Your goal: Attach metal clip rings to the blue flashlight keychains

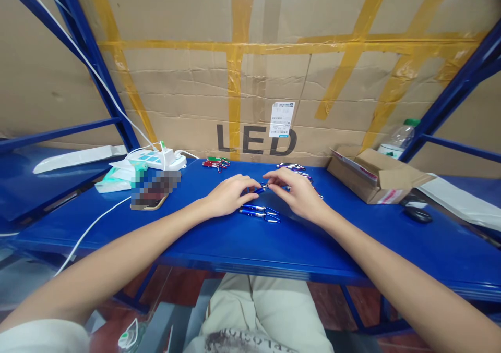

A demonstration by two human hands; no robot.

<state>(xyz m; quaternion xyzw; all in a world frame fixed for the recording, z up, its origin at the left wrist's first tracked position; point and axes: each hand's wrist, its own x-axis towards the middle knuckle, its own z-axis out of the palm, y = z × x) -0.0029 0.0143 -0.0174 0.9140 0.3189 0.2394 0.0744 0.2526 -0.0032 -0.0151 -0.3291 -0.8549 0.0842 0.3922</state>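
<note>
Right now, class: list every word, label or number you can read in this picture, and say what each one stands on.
"LED": large dark letters on the cardboard wall behind the blue shelf.
White sticker on that cardboard: print too small to read.
Label on the open cardboard box: too small to read.
Print on the garment in the lap: upside down, cut off, unreadable.
Blurred patch beside the power strip: unreadable.

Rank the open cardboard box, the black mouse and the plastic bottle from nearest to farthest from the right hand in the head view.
From the right hand:
1. Open cardboard box, on the shelf to its right.
2. Black mouse, farther right, past the box's near corner.
3. Plastic bottle, behind the box, by the blue upright.
</note>
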